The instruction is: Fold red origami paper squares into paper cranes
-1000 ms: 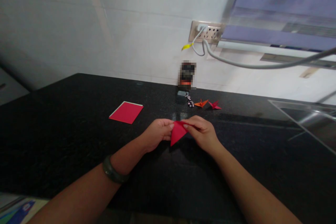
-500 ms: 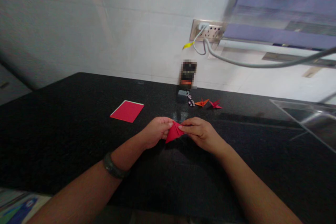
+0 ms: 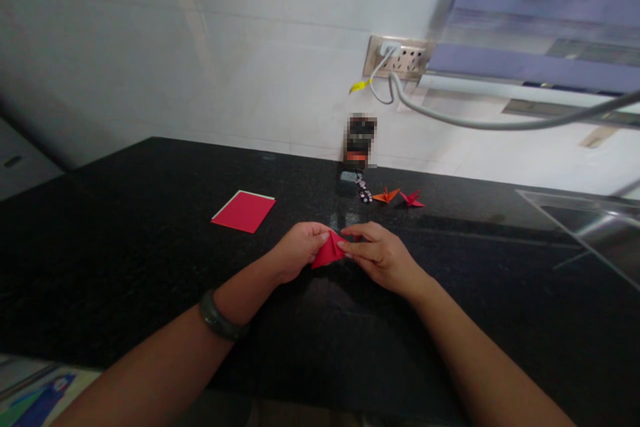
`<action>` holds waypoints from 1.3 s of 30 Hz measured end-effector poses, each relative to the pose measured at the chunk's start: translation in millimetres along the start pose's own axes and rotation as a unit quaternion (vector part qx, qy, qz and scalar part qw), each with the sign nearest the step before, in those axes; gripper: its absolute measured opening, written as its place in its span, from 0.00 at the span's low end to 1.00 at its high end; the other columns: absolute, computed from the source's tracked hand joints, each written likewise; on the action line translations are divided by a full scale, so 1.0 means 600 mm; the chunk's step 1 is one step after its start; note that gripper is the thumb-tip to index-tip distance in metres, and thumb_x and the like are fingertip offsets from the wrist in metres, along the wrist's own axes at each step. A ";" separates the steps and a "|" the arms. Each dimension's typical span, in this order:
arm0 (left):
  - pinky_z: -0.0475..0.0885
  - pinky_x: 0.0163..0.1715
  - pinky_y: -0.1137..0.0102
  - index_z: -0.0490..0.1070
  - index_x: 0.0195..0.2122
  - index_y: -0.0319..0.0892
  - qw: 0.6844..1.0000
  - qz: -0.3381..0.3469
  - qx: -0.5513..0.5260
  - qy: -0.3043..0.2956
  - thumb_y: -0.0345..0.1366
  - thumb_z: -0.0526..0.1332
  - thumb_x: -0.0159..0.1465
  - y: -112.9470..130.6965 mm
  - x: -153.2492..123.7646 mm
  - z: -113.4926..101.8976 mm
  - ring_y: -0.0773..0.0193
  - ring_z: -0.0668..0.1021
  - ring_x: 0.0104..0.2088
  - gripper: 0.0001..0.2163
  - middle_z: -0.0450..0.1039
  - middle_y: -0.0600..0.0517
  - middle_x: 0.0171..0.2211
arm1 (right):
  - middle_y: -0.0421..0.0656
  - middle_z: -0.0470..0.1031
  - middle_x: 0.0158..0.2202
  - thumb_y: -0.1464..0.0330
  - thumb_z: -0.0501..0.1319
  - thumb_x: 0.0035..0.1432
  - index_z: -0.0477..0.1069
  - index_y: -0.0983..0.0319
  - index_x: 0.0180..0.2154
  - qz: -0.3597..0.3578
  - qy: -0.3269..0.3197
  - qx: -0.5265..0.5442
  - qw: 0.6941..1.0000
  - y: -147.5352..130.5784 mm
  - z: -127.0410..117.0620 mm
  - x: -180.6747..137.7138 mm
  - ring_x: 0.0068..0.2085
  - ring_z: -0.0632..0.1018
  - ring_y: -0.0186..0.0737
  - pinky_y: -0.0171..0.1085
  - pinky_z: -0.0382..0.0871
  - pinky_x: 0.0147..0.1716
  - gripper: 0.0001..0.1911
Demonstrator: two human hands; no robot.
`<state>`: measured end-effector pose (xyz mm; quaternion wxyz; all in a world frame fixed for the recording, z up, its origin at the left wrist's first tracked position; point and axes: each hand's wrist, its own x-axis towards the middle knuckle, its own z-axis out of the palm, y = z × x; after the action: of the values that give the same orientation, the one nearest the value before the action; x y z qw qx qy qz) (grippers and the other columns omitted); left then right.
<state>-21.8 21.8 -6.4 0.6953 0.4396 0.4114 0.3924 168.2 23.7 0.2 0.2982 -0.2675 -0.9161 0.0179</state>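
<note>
Between my two hands is a small folded piece of red origami paper [image 3: 326, 252], held just above the dark counter. My left hand [image 3: 299, 250] pinches its left side, thumb on top. From the right, my right hand [image 3: 383, 255] grips the other edge between thumb and fingers. A raised fold shows in the middle of the paper; its underside is hidden. Left of my hands lies a stack of square red paper [image 3: 244, 211]. Beyond my right hand sit an orange paper crane [image 3: 387, 195] and a red paper crane [image 3: 412, 198].
A phone-like object [image 3: 359, 141], blurred out, leans on the wall with a patterned strap [image 3: 364, 189] before it. Behind is a wall socket [image 3: 397, 57] with a grey cable [image 3: 480, 124]. A sink [image 3: 595, 230] is set into the black counter [image 3: 125, 233] at right.
The red paper has turned slightly and its fold stands more open. My right fingers have shifted a little on its edge, with the index finger lifted somewhat. The left hand stays in place.
</note>
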 end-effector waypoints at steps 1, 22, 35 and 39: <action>0.64 0.22 0.76 0.70 0.28 0.35 1.000 0.000 0.001 0.002 0.32 0.58 0.55 0.000 0.000 0.001 0.70 0.73 0.20 0.05 0.73 0.51 0.21 | 0.47 0.72 0.45 0.72 0.55 0.57 0.73 0.58 0.43 -0.006 0.015 0.004 1.000 0.000 0.002 0.000 0.41 0.72 0.39 0.39 0.68 0.38 0.13; 0.62 0.19 0.77 0.71 0.27 0.34 0.999 -0.027 -0.037 -0.011 0.29 0.57 0.55 0.006 -0.003 -0.004 0.72 0.69 0.16 0.05 0.70 0.52 0.17 | 0.42 0.74 0.45 0.73 0.55 0.57 0.73 0.58 0.42 -0.044 -0.007 -0.015 0.999 -0.003 0.003 0.002 0.41 0.70 0.40 0.40 0.69 0.39 0.13; 0.67 0.23 0.76 0.72 0.27 0.33 0.996 -0.035 -0.078 -0.010 0.26 0.56 0.55 0.008 -0.004 -0.005 0.71 0.72 0.18 0.05 0.72 0.50 0.18 | 0.42 0.74 0.46 0.71 0.55 0.57 0.73 0.57 0.42 -0.046 -0.027 -0.049 0.997 -0.003 0.001 0.002 0.42 0.70 0.40 0.40 0.69 0.38 0.12; 0.68 0.24 0.75 0.72 0.27 0.33 0.995 -0.035 -0.093 -0.019 0.26 0.58 0.54 0.010 -0.004 -0.006 0.70 0.73 0.19 0.04 0.72 0.49 0.19 | 0.42 0.74 0.46 0.71 0.55 0.57 0.73 0.56 0.42 -0.040 -0.029 -0.056 0.997 -0.007 0.000 0.004 0.42 0.70 0.41 0.40 0.69 0.38 0.12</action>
<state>-26.8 22.5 -1.3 0.7545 0.3655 0.3747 0.3958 164.7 21.1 2.3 0.2567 -0.2466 -0.9338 -0.0375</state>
